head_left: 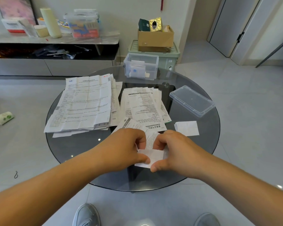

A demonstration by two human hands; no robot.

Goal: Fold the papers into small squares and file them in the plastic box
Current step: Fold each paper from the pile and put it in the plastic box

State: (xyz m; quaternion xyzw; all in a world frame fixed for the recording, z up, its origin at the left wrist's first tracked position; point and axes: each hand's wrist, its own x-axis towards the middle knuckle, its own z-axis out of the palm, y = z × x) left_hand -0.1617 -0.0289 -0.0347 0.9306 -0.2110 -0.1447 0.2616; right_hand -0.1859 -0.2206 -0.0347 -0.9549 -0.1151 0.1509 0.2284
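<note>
Both curled inward, left hand, right hand, apparently pinching folded paper

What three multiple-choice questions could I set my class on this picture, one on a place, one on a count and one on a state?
1. Where does the clear lid lie on the glass table?
A. right of the unfolded papers
B. left of them
C. on top of them

2. How many hands grip the small folded paper?
A. none
B. one
C. two

3. The plastic box is:
A. shut with a lid
B. open, with filed squares inside
C. open and bare inside

Answers: 1 A, the lid lies apart at the papers' right. 2 C, the left hand and the right hand both pinch it. 3 B, its top is uncovered and white pieces show through its wall.
</note>
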